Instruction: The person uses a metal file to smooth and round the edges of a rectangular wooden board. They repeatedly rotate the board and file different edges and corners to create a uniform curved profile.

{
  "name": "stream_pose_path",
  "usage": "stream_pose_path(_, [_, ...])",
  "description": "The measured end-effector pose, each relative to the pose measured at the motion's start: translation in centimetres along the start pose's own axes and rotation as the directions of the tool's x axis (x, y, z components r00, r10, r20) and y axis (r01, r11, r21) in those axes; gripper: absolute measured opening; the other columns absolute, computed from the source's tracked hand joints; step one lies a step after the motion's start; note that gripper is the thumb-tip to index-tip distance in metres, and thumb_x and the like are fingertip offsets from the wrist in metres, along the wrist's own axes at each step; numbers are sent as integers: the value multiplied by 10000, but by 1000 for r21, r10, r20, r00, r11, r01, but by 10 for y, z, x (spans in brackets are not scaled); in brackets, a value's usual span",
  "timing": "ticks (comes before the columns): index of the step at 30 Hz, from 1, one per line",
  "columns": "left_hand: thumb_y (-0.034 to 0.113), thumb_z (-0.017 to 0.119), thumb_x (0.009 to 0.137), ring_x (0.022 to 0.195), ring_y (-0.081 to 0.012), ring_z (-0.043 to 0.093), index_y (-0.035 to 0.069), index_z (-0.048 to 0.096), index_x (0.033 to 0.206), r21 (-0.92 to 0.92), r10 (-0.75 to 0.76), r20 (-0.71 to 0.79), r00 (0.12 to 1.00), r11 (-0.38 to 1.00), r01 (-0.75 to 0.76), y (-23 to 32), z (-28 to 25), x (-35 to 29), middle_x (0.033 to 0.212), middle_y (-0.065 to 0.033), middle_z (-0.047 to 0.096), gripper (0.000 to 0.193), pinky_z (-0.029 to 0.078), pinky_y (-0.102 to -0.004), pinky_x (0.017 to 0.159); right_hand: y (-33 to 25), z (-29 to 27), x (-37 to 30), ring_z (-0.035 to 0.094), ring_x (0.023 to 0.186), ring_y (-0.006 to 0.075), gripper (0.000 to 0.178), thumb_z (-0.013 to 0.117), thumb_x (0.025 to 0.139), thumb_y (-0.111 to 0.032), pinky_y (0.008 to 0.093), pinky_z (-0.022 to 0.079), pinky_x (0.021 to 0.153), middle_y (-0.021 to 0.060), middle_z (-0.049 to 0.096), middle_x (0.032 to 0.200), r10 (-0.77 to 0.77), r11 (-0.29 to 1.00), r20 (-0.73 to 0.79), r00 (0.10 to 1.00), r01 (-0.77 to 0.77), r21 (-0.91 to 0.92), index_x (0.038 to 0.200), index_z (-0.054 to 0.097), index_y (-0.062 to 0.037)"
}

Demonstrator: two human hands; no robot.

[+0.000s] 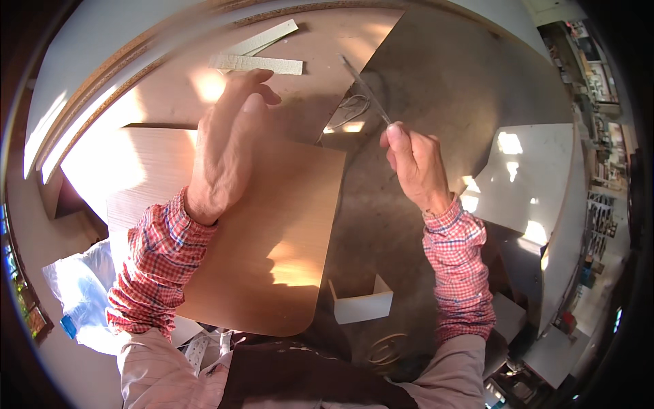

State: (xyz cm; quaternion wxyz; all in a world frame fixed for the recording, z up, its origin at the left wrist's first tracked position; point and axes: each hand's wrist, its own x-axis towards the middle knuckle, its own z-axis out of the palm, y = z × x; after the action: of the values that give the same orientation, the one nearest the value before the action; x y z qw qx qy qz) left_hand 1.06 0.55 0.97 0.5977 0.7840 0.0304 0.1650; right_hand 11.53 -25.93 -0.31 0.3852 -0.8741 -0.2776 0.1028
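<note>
My right hand [417,163] pinches the near end of a long, thin grey strip [366,88] between thumb and fingers. The strip points up and to the left; I cannot make out what kind of tool or piece it is. My left hand [228,146] is raised over the far part of a wood-grain board [300,198], thumb and fingers apart and slightly bent, with nothing seen in it. Just beyond its fingertips lie pale, flat strips [272,66], some crossing at an angle, on a pinkish-brown panel [320,37].
A loop of thin cord [353,105] hangs by the panel's edge. On the floor stands a small white angled piece [363,308]. Large white panels [528,174] lean at right. Clear plastic wrapping [85,293] is at lower left, and long board edges [102,85] curve along the upper left.
</note>
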Motion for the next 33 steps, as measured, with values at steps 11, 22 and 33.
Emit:
stream_pose_path(11, [5,549,907,1151,-380,538,-43,604,1157,599,84,243,966,771,-218,0,-49,-23,1209,-194,579,261,435,-418,1008,-11,44,-53,595,565,381,411,501,1055,-333,435,439,524,183,562,615,-67,994,159,985,52,99,811,614,-22])
stream_pose_path(22, [6,600,877,1162,-388,519,-35,612,1080,642,115,297,948,711,-288,-2,-44,-23,1210,-177,574,207,438,-448,1002,-4,46,-32,517,530,189,437,495,1063,-326,340,400,527,75,540,583,341,849,-29,940,-294,439,809,618,7])
stream_pose_path(33, [31,607,894,1174,-362,540,-19,640,1121,738,159,239,958,611,-285,-10,-51,-26,1219,-174,602,235,451,-419,999,-74,85,-113,498,624,61,315,605,1003,-245,246,401,569,-15,556,679,395,559,285,873,-475,680,846,628,27])
